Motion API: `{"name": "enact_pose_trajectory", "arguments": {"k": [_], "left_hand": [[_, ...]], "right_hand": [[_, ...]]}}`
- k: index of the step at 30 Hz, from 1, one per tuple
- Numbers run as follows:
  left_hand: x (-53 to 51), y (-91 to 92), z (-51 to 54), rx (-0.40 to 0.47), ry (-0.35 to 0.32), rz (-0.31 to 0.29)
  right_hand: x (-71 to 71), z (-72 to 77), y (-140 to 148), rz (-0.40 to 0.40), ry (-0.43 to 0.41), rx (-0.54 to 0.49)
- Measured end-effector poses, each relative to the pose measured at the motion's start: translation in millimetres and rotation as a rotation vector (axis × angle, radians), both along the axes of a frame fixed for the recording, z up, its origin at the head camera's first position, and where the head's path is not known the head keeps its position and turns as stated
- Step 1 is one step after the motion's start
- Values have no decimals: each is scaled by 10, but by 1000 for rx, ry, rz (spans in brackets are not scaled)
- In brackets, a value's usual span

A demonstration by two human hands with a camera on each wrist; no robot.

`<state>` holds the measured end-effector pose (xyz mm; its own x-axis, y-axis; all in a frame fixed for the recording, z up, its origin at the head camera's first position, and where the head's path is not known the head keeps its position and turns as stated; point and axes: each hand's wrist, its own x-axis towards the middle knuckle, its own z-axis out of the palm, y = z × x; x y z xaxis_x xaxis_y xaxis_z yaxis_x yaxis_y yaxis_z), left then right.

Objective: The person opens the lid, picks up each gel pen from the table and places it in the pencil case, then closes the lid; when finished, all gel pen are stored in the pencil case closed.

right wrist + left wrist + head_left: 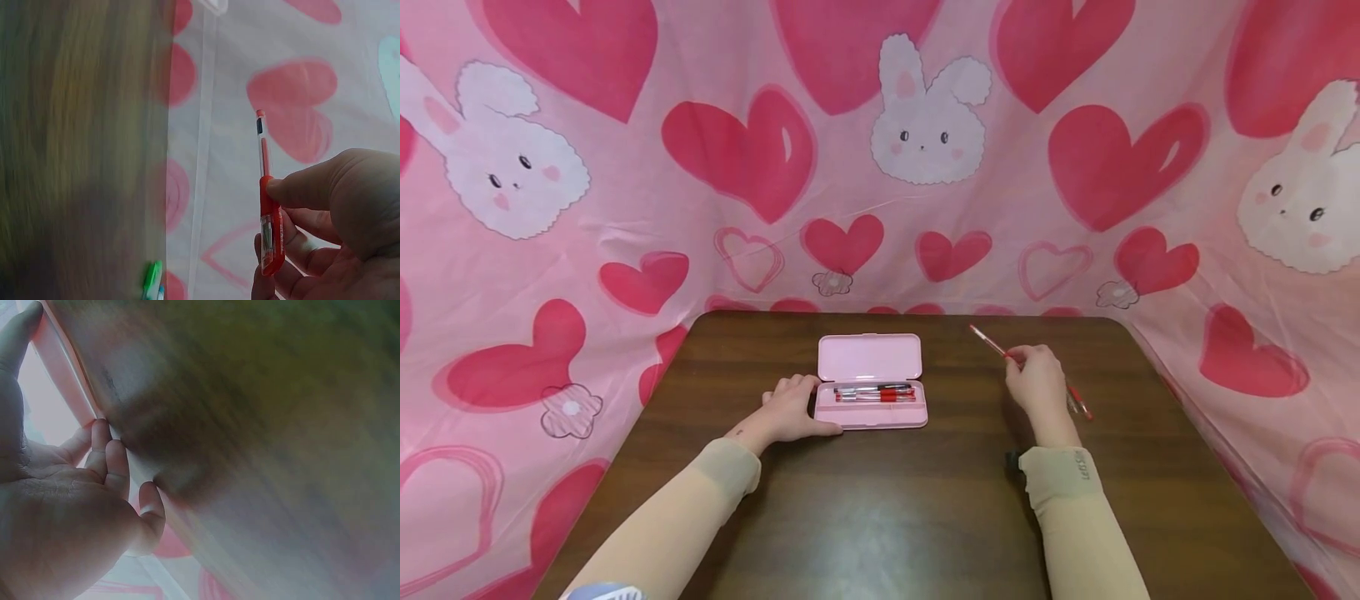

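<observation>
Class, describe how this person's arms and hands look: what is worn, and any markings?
The long sleeves are pale beige; dark lettering marks the right cuff, with a small black object beside it. The left hand and right hand are ungloved; a small dark mark shows near the left cuff.

A curtained-off desk; whether it stands in a home, a school or an office cannot be told. Pink fabric, printed with red hearts and white rabbit heads, hangs behind the far edge and beyond the left and right edges, turning near the two rounded far corners. The desk's brown wood-grain top carries a pink pencil case with gel pens inside.
</observation>
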<state>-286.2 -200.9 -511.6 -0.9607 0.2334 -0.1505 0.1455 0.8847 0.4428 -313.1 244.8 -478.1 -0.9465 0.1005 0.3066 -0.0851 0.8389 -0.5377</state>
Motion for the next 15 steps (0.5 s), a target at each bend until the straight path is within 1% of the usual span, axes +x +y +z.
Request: {"name": "enact_pose_trajectory", "arguments": {"k": [5,10,15], "left_hand": [[13,-7,-2,6,-7,2],[11,-5,4,6,-7,4],[-3,-1,-3,4,-2,3]], "right_hand": [[-7,-33,-203,57,33,43],[-3,-64,-423,110,41,60],[2,-86,-622,141,55,92]]}}
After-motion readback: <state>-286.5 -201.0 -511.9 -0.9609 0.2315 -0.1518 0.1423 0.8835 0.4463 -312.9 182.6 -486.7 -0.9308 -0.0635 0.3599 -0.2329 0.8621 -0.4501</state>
